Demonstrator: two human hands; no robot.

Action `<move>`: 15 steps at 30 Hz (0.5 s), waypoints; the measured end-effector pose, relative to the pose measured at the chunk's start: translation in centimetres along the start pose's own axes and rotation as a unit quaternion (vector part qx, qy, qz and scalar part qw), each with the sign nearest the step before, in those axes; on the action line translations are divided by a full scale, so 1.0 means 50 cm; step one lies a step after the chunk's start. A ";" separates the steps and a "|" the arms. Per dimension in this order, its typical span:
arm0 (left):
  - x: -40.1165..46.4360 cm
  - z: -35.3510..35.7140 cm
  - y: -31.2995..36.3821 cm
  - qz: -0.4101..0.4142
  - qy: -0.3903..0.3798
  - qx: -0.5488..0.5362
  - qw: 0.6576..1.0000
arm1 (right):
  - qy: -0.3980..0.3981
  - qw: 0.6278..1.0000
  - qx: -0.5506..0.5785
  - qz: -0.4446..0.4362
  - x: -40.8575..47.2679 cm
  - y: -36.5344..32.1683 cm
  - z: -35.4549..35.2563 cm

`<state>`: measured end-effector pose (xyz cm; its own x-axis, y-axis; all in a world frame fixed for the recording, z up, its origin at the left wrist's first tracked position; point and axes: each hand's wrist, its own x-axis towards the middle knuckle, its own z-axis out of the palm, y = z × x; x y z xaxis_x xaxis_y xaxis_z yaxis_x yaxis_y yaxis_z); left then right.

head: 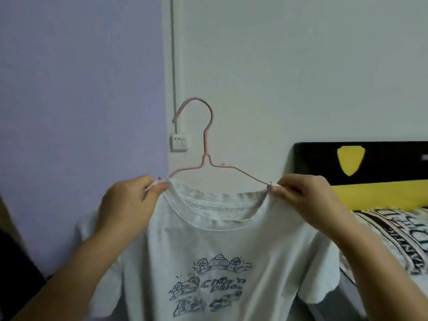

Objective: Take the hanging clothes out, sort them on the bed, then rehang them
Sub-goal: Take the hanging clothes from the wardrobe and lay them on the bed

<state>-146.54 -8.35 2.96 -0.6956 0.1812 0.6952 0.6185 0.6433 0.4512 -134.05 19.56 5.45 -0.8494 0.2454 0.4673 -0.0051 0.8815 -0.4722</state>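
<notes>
the left hand (129,205) pinches the collar edge of a white printed t-shirt (208,251) between thumb and curled fingers, and the right hand (305,200) pinches the opposite collar edge the same way. a pink hanger (205,144) sits in the neck opening, hook upright. the shirt hangs in front of the wall, left of the bed (393,228).

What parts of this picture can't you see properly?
Head view:
- T-shirt: its bottom is cut off by the lower edge.
- Pink hanger: its shoulder ends are hidden under the collar, the left hand and the right hand.
- Blue print: blurred, so the words cannot be read for sure.
- Bed: cut off by the right edge.
- Wall socket: too small for detail.
</notes>
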 end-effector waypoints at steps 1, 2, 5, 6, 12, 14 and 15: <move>0.012 0.027 0.014 0.004 -0.011 -0.030 0.999 | 0.030 0.999 -0.013 0.017 -0.011 0.019 -0.012; 0.022 0.054 0.027 0.010 -0.022 -0.062 0.998 | 0.056 0.998 -0.025 0.033 -0.023 0.035 -0.024; 0.050 0.133 0.063 0.032 -0.067 -0.143 0.987 | 0.110 0.989 -0.058 0.079 -0.059 0.075 -0.055; 0.058 0.157 0.075 0.040 -0.083 -0.163 0.982 | 0.122 0.986 -0.069 0.093 -0.072 0.083 -0.064; 0.094 0.289 0.170 0.113 -0.182 -0.247 0.945 | 0.212 0.955 -0.114 0.171 -0.162 0.118 -0.110; 0.093 0.323 0.208 0.140 -0.210 -0.270 0.929 | 0.242 0.938 -0.129 0.210 -0.200 0.132 -0.121; 0.089 0.340 0.227 0.152 -0.225 -0.282 0.920 | 0.255 0.929 -0.138 0.231 -0.221 0.141 -0.126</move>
<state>-148.83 12.42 1.68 -0.4606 0.6602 0.5932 0.8131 0.0459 0.5803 -121.35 25.60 1.66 -0.3662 0.7205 0.5888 0.4937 0.6869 -0.5334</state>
